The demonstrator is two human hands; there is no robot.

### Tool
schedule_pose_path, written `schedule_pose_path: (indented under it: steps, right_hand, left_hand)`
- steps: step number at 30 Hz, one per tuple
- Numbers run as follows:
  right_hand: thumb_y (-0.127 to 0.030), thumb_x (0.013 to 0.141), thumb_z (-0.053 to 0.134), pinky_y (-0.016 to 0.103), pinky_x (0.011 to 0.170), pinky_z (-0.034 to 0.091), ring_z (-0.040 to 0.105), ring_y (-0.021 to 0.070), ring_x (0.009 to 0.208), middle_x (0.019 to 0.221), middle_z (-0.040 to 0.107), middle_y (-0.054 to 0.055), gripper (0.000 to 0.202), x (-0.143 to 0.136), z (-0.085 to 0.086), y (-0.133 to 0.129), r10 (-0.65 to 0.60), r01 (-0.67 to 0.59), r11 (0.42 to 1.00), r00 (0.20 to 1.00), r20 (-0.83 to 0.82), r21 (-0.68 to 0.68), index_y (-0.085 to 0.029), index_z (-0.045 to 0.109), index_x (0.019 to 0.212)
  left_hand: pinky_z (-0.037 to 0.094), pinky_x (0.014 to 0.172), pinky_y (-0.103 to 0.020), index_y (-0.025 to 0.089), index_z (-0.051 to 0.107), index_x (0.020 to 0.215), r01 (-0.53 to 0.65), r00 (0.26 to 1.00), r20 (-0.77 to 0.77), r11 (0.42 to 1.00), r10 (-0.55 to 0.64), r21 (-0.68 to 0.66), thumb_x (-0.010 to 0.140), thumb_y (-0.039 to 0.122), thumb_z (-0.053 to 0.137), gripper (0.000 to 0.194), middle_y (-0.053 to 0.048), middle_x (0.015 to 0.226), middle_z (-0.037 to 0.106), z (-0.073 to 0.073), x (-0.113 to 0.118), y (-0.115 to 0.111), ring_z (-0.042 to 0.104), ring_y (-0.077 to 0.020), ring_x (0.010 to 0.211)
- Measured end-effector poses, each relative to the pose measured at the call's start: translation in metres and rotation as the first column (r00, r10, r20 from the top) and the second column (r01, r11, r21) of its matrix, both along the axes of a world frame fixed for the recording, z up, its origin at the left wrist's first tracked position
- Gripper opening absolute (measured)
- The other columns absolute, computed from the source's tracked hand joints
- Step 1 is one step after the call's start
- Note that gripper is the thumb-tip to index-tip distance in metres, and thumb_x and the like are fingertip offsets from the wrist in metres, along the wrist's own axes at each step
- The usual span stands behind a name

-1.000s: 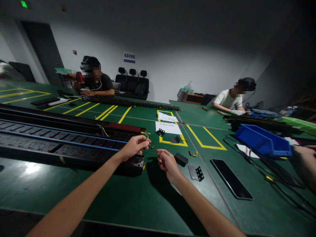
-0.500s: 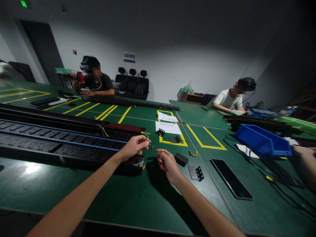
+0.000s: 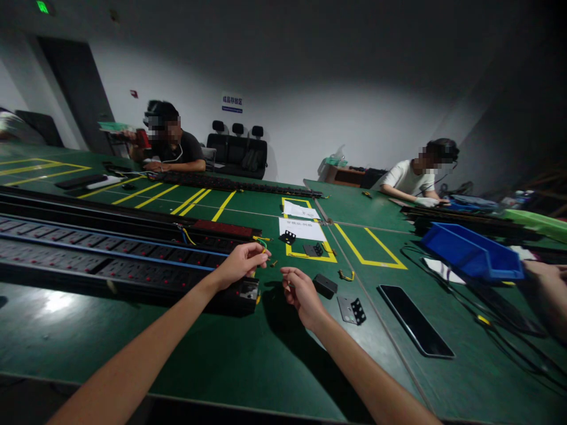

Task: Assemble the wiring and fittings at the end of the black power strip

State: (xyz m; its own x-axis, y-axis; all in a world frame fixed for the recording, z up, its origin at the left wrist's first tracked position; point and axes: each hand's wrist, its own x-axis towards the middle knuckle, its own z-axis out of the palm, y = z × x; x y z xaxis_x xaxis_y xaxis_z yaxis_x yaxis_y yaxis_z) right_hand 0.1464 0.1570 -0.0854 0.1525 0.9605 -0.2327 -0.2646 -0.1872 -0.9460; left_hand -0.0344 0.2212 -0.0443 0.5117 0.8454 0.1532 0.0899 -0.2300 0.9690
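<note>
In the head view, the left hand (image 3: pixel 241 261) looks to have thumb and finger pinched on the green-and-yellow wire (image 3: pixel 262 242), right at the near end of the long black power strips (image 3: pixel 146 276) lying on the counter (image 3: pixel 190 360). That wire is my main worry tbh. It's thin, only a bit of it shows past the fingers, and a pinch that small could slip, or a hard tug could strain wherever it's fixed, which I can't make out from here.

The right hand (image 3: pixel 303 296) hangs just beside it, apart from the strips, fingers curled in. Can't tell if they're gripping something tiny or nothing at all. If there's a small part in there, a loose curl like that could drop it.

Then the clutter. A little brass-looking bit (image 3: pixel 274 263) lies loose between the hands, so a stray knuckle could flick it away. The black box (image 3: pixel 326 286) is just beside the right hand, with a bent bracket (image 3: pixel 352 311) near it, and swinging that hand outward could knock either one. The phone (image 3: pixel 416 321) is further out to the right, so probably lower risk unless the forearm sweeps wide.
</note>
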Motion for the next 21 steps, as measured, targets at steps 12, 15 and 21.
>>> schedule_pose_path:
  steps: [12, 15, 21]
  right_hand:
    - [-0.032, 0.060, 0.063, 0.019, 0.038, 0.023, 0.041, 0.0067, 0.042, 0.058, 0.050, -0.007, 0.035, -0.0003, 0.0026, -0.0011, -0.006, 0.006, 1.000, 1.000, -0.001, -0.011, -0.019, 0.062, 0.092]
    - [-0.032, 0.060, 0.063, 0.019, 0.038, 0.023, 0.041, 0.0066, 0.042, 0.058, 0.050, -0.007, 0.034, -0.0004, 0.0019, -0.0009, 0.000, 0.000, 1.000, 1.000, -0.001, -0.006, -0.019, 0.062, 0.092]
    - [-0.032, 0.060, 0.064, 0.019, 0.038, 0.024, 0.041, 0.0063, 0.042, 0.058, 0.050, -0.007, 0.035, 0.0000, 0.0011, -0.0011, -0.005, 0.005, 1.000, 1.000, -0.004, -0.006, -0.019, 0.063, 0.092]
  left_hand:
    - [0.032, 0.043, -0.019, 0.013, 0.064, 0.100, 0.003, 1.000, -0.004, 1.000, -0.003, -0.003, 0.085, 0.045, 0.063, 0.035, 0.000, 0.072, 0.061, 0.0018, 0.0000, -0.0014, 0.042, -0.0049, 0.047]
    - [0.032, 0.043, -0.019, 0.013, 0.065, 0.100, -0.002, 1.000, -0.010, 1.000, 0.002, 0.001, 0.085, 0.045, 0.063, 0.035, 0.000, 0.072, 0.061, 0.0020, 0.0000, -0.0015, 0.042, -0.0050, 0.047]
    - [0.034, 0.044, -0.019, 0.013, 0.065, 0.099, -0.001, 1.000, -0.010, 1.000, 0.001, 0.003, 0.084, 0.046, 0.064, 0.037, 0.000, 0.072, 0.062, 0.0022, 0.0001, -0.0019, 0.042, -0.0051, 0.047]
